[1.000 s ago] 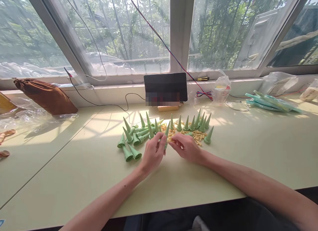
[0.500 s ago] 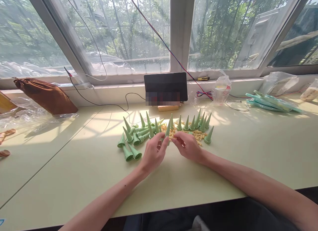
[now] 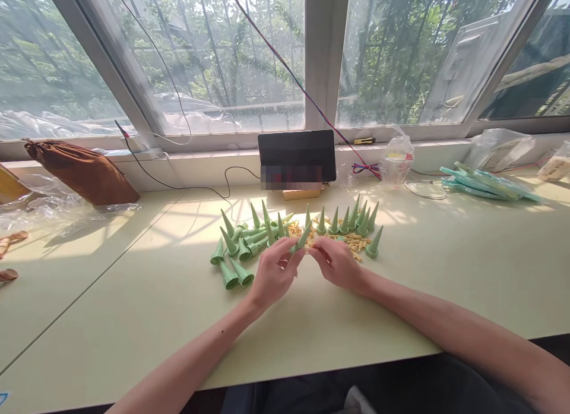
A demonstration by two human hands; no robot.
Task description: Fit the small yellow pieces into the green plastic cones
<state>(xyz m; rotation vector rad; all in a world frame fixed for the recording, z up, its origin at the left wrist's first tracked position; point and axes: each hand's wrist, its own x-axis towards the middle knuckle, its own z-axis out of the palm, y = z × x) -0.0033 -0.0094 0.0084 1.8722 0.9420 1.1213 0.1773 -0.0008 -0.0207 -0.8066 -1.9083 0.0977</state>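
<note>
My left hand point(image 3: 272, 274) is closed around a green plastic cone point(image 3: 301, 239), which tilts with its tip up and to the right. My right hand point(image 3: 337, 262) is beside it, fingers pinched at the cone's wide end; what they pinch is too small to name. Behind the hands, several green cones point(image 3: 351, 220) stand upright on the pale green table point(image 3: 133, 295). More cones point(image 3: 236, 247) lie in a heap at the left. Small yellow pieces point(image 3: 358, 245) are scattered between the cones.
A dark tablet point(image 3: 297, 157) leans on the window sill behind the cones, with cables running to it. A brown pouch point(image 3: 84, 171) lies at the far left. A tied plastic bag point(image 3: 397, 158) and teal packets point(image 3: 485, 184) sit at the right.
The cone in my left hand has tipped from nearly upright to slanting right. My right hand has drawn in slightly to the cone's wide end.
</note>
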